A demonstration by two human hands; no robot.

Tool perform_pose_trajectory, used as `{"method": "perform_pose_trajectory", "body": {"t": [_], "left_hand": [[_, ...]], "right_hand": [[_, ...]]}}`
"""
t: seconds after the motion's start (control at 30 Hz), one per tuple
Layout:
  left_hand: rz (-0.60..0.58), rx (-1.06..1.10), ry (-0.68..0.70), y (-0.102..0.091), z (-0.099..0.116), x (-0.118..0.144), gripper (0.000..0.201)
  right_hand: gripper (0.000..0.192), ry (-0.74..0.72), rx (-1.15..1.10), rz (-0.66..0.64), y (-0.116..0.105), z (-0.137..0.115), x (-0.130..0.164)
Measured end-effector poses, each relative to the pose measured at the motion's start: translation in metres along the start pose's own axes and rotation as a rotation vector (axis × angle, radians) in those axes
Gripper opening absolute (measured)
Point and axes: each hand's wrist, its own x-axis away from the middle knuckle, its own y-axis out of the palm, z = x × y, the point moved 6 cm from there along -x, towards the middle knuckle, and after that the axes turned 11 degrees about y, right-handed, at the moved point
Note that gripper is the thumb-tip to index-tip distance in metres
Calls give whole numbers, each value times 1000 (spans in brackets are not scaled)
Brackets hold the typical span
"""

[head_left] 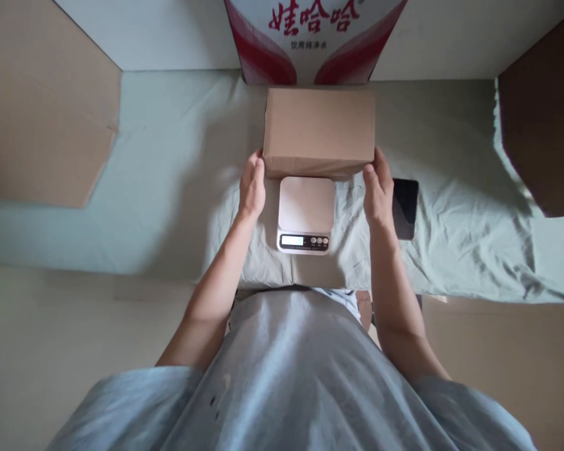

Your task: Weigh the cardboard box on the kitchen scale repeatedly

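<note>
A closed brown cardboard box [319, 125] is gripped between my two hands, behind a small digital kitchen scale. My left hand [252, 186] presses the box's left side near its front corner. On the opposite side my right hand [378, 188] holds the front right corner, thumb toward me. The fingertips of both hands are partly hidden along the box's sides. Just in front of the box, between my forearms, the white scale [306, 205] has a lit display and several buttons on its front strip. Whether the box rests on the cloth or is slightly raised, I cannot tell.
A pale green cloth [169, 163] covers the table. Beside my right wrist lies a dark phone [405, 210]. A white and red carton [310, 56] with Chinese lettering stands at the back. Large cardboard pieces flank the table, one at left [47, 106], one at right [545, 113].
</note>
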Motion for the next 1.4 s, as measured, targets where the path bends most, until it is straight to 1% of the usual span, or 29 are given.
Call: {"method": "perform_pose_trajectory", "body": {"t": [0.1,0.2,0.27,0.37,0.47,0.57,0.73,0.87,1.0,1.13,1.3,1.4], "left_hand": [[-3,23,-1,5,3,0,70],[-5,17,12,7,11,-5,70],[-7,12,27,6,20,-8,71],[-12,24,85,0,43,-7,68],[-12,42,130,-9,68,8,59],[13,65,101,-17,78,35,52],[29,78,22,-22,72,82,48],[32,60,-3,-26,69,104,46],[59,76,-19,-32,67,114,45],[72,97,-20,-34,65,119,43],[67,59,-25,-33,63,121,42],[85,57,-31,-35,60,123,42]], "right_hand": [[64,-31,-1,-5,5,-10,2],[64,-22,4,-4,7,-16,2],[63,-28,-2,10,4,-21,2],[60,-78,-28,54,-4,-35,11],[58,-107,-2,127,-14,-48,30],[57,-98,44,165,-19,-52,58],[57,-46,40,207,-20,-35,97],[56,-2,21,181,-18,-21,112],[53,1,-13,147,-15,-17,121],[53,-7,-40,155,-14,-14,125],[55,11,22,154,-13,-10,125],[56,15,42,162,-15,-7,128]]}}
